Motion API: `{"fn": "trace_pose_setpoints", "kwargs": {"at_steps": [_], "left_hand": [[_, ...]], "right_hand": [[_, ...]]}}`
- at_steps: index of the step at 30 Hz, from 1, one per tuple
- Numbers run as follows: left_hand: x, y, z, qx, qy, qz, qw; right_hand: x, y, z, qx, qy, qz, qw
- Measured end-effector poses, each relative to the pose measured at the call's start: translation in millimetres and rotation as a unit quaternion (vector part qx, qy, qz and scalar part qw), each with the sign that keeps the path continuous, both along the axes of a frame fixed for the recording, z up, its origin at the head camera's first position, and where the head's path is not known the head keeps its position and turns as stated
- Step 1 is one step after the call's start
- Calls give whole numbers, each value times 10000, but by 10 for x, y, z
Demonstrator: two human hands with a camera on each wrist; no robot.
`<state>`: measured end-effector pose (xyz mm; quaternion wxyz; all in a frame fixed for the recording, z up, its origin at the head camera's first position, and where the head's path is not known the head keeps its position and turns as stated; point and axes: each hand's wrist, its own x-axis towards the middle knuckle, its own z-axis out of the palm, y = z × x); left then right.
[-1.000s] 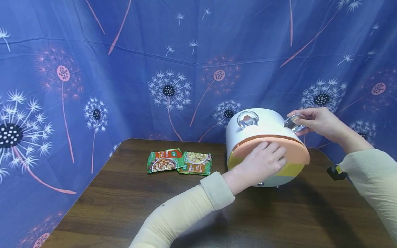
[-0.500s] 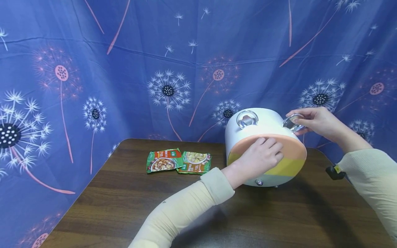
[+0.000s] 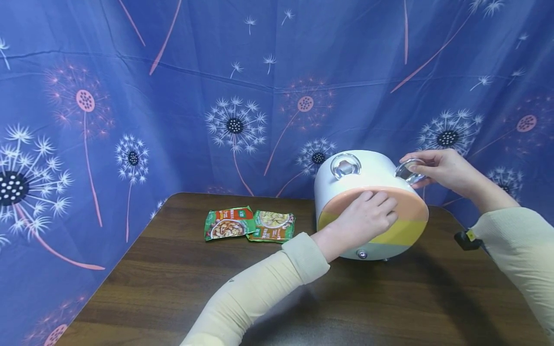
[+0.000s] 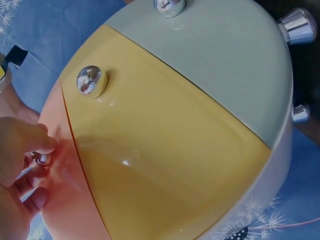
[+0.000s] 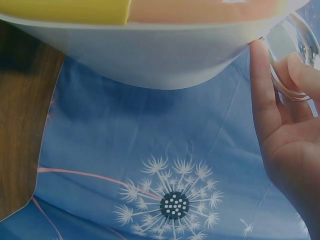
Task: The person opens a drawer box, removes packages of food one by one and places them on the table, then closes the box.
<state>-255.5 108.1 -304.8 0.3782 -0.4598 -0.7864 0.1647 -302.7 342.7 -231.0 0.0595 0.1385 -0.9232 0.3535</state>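
A white rounded cabinet (image 3: pixel 376 166) stands on the right of the table, its front in pink, yellow (image 4: pixel 165 140) and grey-green (image 4: pixel 220 55) sections. My left hand (image 3: pixel 365 218) is at the pink section (image 3: pixel 404 204); in the left wrist view the fingers of the left hand (image 4: pixel 22 165) pinch a small silver knob (image 4: pixel 42 158) on it. The pink section lies flush with the front. My right hand (image 3: pixel 447 175) grips the right silver ring (image 3: pixel 409 172) on top, thumb and fingers round it, also in the right wrist view, where the right hand (image 5: pixel 290 110) touches the white side.
Two green food packets (image 3: pixel 229 223) (image 3: pixel 273 226) lie side by side on the brown table (image 3: pixel 173 288), left of the cabinet. A second silver ring (image 3: pixel 345 166) is on the cabinet's top left. A blue dandelion-patterned curtain (image 3: pixel 195 144) hangs behind the table.
The pink section, tilted out from the front a second ago, has moved in flush with it, my left hand moving slightly left along with it. My right hand has stayed on the ring.
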Motion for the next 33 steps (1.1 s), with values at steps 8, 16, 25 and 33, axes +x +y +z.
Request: {"fn": "trace_pose_setpoints", "kwargs": {"at_steps": [8, 16, 25, 33], "left_hand": [[-7, -8, -26, 77, 9, -35, 10000], [20, -47, -82, 292, 103, -219, 9993], [125, -88, -217, 683, 386, -543, 9954], [143, -65, -329, 587, 380, -403, 9967]], "right_hand": [[-6, -1, -8, -13, 11, -13, 10000], [-5, -5, -5, -50, -10, -4, 10000], [0, -4, -12, -100, 17, 0, 9999], [1, -10, -16, -108, 56, 12, 9999]]}}
